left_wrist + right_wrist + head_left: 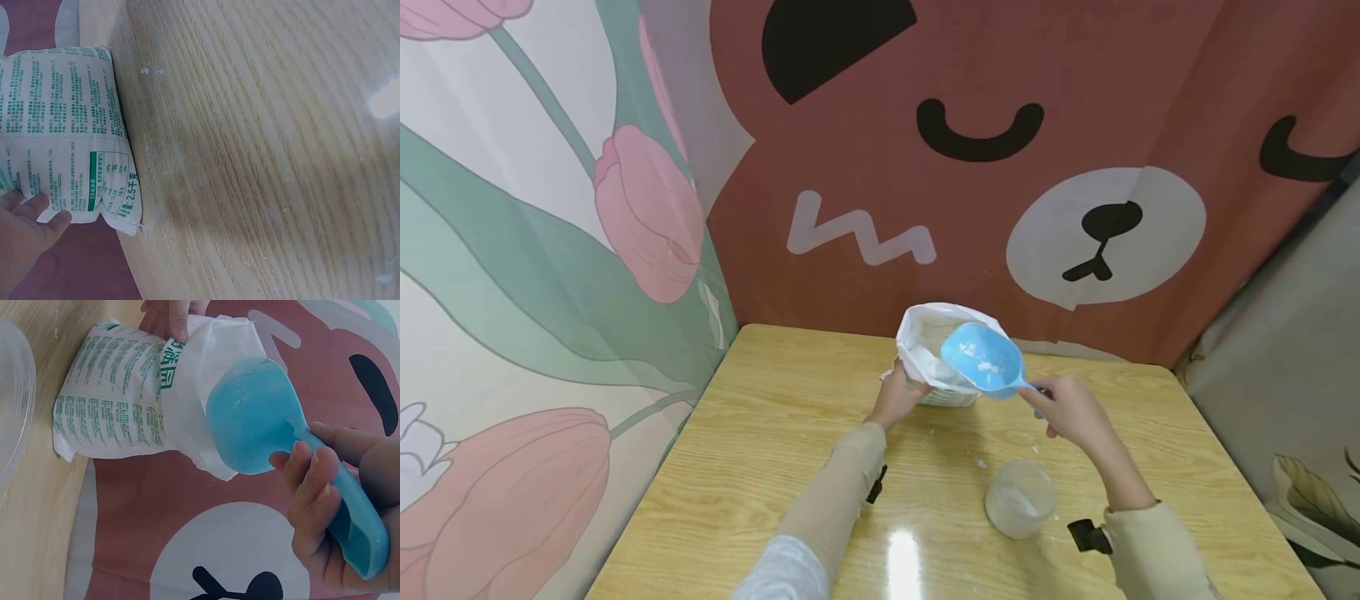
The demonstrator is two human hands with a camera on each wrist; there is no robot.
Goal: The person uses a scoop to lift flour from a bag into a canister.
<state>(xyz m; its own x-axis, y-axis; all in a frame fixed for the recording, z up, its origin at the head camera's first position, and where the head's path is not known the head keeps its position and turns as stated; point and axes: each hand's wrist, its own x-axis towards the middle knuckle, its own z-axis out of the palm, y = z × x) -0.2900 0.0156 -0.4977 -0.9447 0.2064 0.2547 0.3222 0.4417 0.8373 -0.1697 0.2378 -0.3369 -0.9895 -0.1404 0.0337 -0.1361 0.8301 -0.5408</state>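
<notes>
- Left hand (898, 398) pinches the bag (109, 394) near its rim, likely steadying it and keeping its mouth open.
- Right hand (1071, 408) curls round a blue scoop (1000, 381) bearing white powder (990, 367), held at the bag's mouth, perhaps so spills drop inside.
- A clear tub (1017, 521) stands on the worktop (775, 417), on the bag's near side.

The scoop (981, 358) looks smooth, glossy plastic; the bag (115, 400) matt and creased; the bench (782, 433) shiny wood-grain; the tub (1020, 502) clear, smooth; the curtain (850, 158) matt cloth.
</notes>
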